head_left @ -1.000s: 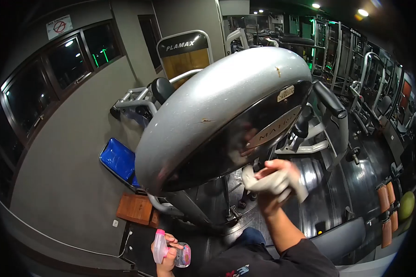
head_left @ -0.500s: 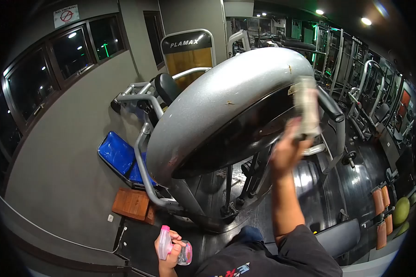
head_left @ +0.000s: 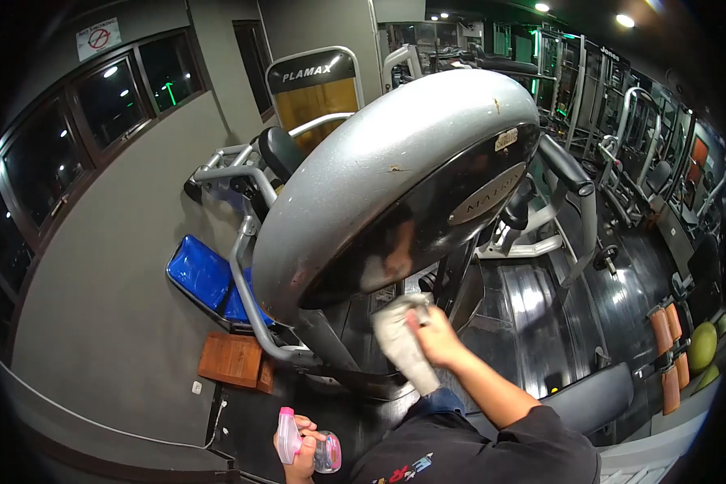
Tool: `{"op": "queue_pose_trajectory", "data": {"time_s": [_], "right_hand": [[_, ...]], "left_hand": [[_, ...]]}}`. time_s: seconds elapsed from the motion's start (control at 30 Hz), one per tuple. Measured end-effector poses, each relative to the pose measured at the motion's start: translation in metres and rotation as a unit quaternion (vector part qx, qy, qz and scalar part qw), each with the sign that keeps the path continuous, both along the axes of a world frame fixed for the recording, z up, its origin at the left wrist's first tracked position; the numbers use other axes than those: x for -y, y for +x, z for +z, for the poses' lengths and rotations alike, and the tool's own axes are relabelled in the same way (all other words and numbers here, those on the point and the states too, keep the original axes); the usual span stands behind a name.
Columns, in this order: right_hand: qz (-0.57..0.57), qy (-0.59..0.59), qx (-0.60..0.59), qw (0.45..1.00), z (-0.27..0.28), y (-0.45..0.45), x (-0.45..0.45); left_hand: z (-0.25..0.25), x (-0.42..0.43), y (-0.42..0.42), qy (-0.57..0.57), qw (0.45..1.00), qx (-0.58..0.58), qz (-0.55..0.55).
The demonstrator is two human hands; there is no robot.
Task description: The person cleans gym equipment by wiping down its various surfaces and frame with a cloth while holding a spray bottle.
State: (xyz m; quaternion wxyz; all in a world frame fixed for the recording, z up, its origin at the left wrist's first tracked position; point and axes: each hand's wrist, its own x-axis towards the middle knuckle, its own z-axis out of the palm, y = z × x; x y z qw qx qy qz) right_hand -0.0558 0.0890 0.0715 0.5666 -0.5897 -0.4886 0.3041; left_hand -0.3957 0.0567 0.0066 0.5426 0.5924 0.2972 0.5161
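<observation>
Cloth (head_left: pixel 402 343) in R hand (head_left: pixel 439 335)

Spreads dark and glossy as floor (head_left: pixel 532 315), streaked with reflected light; bears a grey machine (head_left: pixel 411 145) on its base and, near the wall (head_left: pixel 121 250), a wooden box (head_left: pixel 228 357).

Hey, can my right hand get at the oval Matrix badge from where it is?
Probably yes: your right hand, holding the cloth, shows lower in view than the oval badge, which is uncovered, and nothing visible seems to block the way.
</observation>
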Motion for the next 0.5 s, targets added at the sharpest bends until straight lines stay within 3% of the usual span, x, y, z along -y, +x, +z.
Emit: {"op": "queue_pose_trajectory", "data": {"time_s": [0.07,0.1,0.13,0.2,0.27,0.33,0.37,0.4,0.43,0.47,0.5], "right_hand": [[-0.075,0.066,-0.007,0.995,0.016,0.036,0.020],[-0.157,0.052,0.062,0.984,0.030,0.054,0.034],[-0.236,0.211,0.030,0.948,0.031,0.069,0.030],[-0.327,0.378,-0.209,0.840,0.088,0.071,0.040],[-0.387,0.481,-0.180,0.766,0.107,0.092,0.033],[-0.488,0.462,-0.100,0.734,0.098,0.103,0.003],[-0.503,0.375,-0.091,0.773,0.080,0.102,-0.016],[-0.435,0.461,0.108,0.766,0.075,0.097,-0.038],[-0.390,0.431,0.136,0.803,0.087,0.051,-0.044],[-0.365,0.561,0.202,0.715,0.076,0.024,-0.068],[-0.368,0.562,0.202,0.712,0.057,-0.008,-0.079]], "left_hand": [[0.001,0.001,0.000,0.002,0.999,-0.036,0.019],[0.005,0.001,0.002,0.000,0.999,-0.039,0.015],[0.012,0.000,0.007,-0.006,0.999,-0.032,0.034],[0.017,-0.002,0.012,-0.016,0.998,-0.028,0.049],[0.016,-0.007,0.013,-0.016,0.999,-0.011,0.028],[0.022,-0.010,0.019,-0.012,1.000,-0.006,0.020],[0.027,-0.010,0.022,-0.010,1.000,-0.013,0.012],[0.031,-0.009,0.024,-0.008,1.000,-0.020,0.005],[0.033,-0.009,0.026,-0.002,1.000,-0.012,0.000],[0.033,-0.008,0.025,-0.001,1.000,-0.014,-0.002],[0.031,-0.007,0.025,0.003,1.000,-0.002,-0.006]]}}
